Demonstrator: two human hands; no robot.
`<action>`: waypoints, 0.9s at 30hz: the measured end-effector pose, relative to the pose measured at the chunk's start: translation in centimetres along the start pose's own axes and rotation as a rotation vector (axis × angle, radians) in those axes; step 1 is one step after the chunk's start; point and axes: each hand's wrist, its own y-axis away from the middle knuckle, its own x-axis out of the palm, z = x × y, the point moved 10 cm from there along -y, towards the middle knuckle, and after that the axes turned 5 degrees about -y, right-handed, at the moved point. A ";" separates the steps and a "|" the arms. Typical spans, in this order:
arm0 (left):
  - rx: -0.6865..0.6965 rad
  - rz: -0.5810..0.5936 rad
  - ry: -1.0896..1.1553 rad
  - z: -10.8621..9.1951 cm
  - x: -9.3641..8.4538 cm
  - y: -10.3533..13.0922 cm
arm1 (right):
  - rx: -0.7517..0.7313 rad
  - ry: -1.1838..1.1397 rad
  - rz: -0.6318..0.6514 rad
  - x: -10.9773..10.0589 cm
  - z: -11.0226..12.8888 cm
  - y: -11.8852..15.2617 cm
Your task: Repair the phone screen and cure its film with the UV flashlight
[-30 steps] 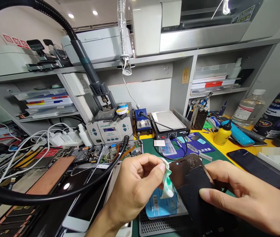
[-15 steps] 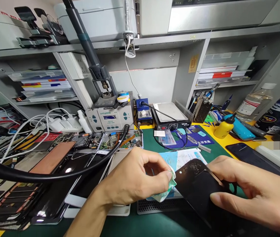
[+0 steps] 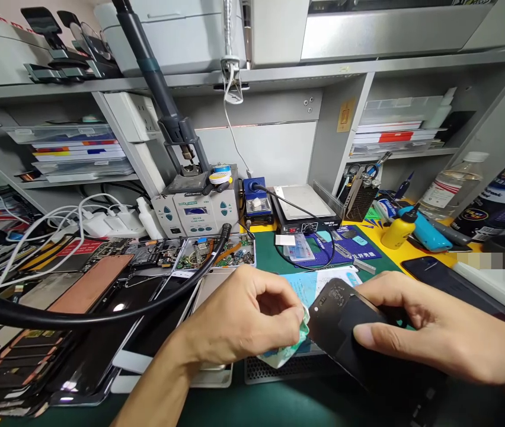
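Note:
Between thumb and fingers, my left hand [image 3: 252,314] pinches a crumpled white-and-green wipe [image 3: 284,350]. The wipe's edge meets, or nearly meets, the corner of a black phone screen panel [image 3: 345,332]; I cannot tell if they touch. My right hand [image 3: 416,326] grips that panel by its long side, thumb on the dark face and fingers behind. The panel is tilted, its upper end toward my left hand. Behind both hands lies a blue-and-white printed packet [image 3: 310,284], partly covered. A dark perforated plate [image 3: 265,370] shows beneath the wipe.
A black hose [image 3: 146,305] crosses the left side over stacked phone parts [image 3: 34,356]. Behind stand a hot-air station [image 3: 194,210] and a hot plate [image 3: 308,207]. To the right are a yellow bottle [image 3: 399,228], a clear bottle [image 3: 450,187] and a dark phone [image 3: 425,267].
My right hand has shifted left and slightly up along the panel, its thumb now further onto the face. The left hand and wipe have moved slightly left. The view has shifted a little.

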 end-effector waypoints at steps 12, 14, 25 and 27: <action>-0.041 0.035 0.052 0.9 0.8 -0.4 | 0.041 -0.290 0.254 2.4 -0.3 -0.3; -0.038 0.016 0.079 0.9 0.7 -0.5 | 0.038 -0.323 0.233 2.3 -0.5 -0.5; 0.028 -0.104 0.286 0.7 0.2 -1.1 | 0.052 -0.458 0.094 1.3 -1.0 -0.8; 0.032 -0.118 0.304 0.9 0.2 -1.2 | 0.051 -0.465 0.071 1.1 -1.0 -0.8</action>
